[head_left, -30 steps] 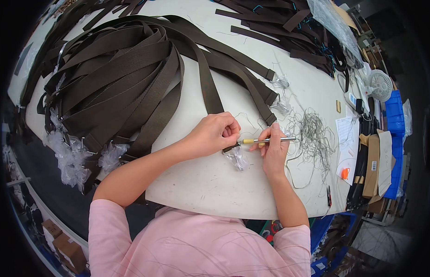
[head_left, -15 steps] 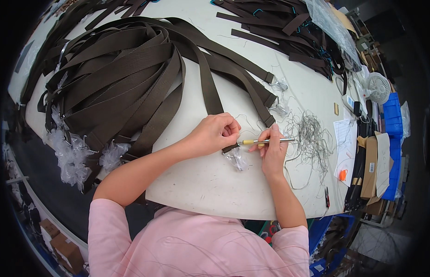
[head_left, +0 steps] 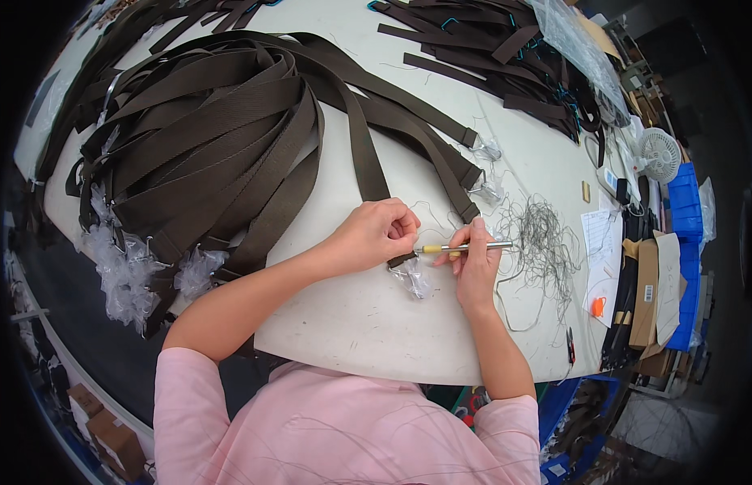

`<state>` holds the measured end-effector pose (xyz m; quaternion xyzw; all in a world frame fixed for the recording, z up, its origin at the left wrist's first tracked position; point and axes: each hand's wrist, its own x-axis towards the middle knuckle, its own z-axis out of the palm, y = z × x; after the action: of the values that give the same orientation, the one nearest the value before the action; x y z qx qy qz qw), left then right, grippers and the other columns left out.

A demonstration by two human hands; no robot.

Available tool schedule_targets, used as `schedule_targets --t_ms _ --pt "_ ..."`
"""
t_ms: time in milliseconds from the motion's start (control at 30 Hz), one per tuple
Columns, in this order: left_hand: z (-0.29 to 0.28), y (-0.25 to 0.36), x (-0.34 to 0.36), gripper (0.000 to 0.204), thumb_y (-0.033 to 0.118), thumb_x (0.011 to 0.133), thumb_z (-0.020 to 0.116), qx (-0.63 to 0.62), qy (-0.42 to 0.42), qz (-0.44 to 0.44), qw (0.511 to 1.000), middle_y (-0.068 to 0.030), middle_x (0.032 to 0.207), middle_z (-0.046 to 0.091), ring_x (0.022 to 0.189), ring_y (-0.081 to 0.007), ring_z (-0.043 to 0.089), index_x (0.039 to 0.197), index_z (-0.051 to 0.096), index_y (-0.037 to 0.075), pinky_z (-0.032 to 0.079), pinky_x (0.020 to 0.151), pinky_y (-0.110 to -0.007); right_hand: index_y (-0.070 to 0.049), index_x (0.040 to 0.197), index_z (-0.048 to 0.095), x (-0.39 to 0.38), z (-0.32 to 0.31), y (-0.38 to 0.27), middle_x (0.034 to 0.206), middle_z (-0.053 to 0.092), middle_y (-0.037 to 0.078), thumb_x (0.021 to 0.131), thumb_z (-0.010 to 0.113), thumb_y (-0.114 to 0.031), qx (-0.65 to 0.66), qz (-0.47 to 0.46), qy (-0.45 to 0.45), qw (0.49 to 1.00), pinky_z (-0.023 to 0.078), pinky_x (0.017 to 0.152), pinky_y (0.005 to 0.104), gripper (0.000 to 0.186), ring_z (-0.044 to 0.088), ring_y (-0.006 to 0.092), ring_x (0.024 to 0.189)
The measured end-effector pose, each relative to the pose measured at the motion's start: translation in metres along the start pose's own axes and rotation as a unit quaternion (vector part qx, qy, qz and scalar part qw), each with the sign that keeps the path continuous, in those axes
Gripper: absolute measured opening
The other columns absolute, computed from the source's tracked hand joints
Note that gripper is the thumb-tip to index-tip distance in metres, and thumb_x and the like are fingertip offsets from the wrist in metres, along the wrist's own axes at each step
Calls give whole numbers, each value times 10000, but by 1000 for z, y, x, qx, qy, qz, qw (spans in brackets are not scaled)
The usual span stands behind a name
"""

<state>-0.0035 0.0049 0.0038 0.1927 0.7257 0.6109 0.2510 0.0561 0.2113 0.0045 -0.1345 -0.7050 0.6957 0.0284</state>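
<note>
A dark brown webbing strap [head_left: 364, 153] runs under my left hand [head_left: 381, 232]. Its folded end [head_left: 402, 260] comes out below the fingers, with a metal fitting wrapped in clear plastic [head_left: 414, 280]. My left thumb and fingers are pinched together over the strap; what lies between them is hidden. Between the fingers of my right hand [head_left: 478, 263] is a slim pen-like tool [head_left: 499, 244], silver with a yellow front part. The tool's tip points left, close to the left fingertips and the strap end; I cannot tell whether it touches.
A large heap of brown straps [head_left: 206, 137] covers the table's left. Darker straps [head_left: 513, 56] lie at the back right. Right of my hand is a tangle of loose thread [head_left: 541, 234]. Small snips [head_left: 570, 346], an orange object [head_left: 598, 307] and a white fan [head_left: 659, 154] sit farther right.
Both hands keep almost the same place. The pen-like tool and my right hand have shifted very slightly left.
</note>
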Motion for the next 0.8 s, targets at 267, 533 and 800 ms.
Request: schedule_targets --t_ms 267,533,800 --pt "-8 -4 2 109 17 912 641 -67 -18 6 998 -142 1265 635 979 -151 672 1012 607 -9 539 878 -293 -54 730 551 2 -3 -1 616 506 7 1113 406 -386 61 2 24 998 404 438 246 527 513 96 455" --pt "-29 -11 -28 540 146 888 741 334 -42 219 916 -100 1527 496 1421 -294 435 1395 557 111 284 1218 -497 -113 688 395 9 -7 -37 604 376 7 1110 387 -367 198 -73 65 975 506 470 309 493 320 93 426" --pt "-21 -12 -13 176 60 841 752 263 -12 244 933 -69 1201 644 1150 -280 555 998 672 59 480 972 -407 -73 721 499 9 20 -3 622 525 27 1119 348 -424 107 -9 13 994 369 409 228 552 549 113 447"
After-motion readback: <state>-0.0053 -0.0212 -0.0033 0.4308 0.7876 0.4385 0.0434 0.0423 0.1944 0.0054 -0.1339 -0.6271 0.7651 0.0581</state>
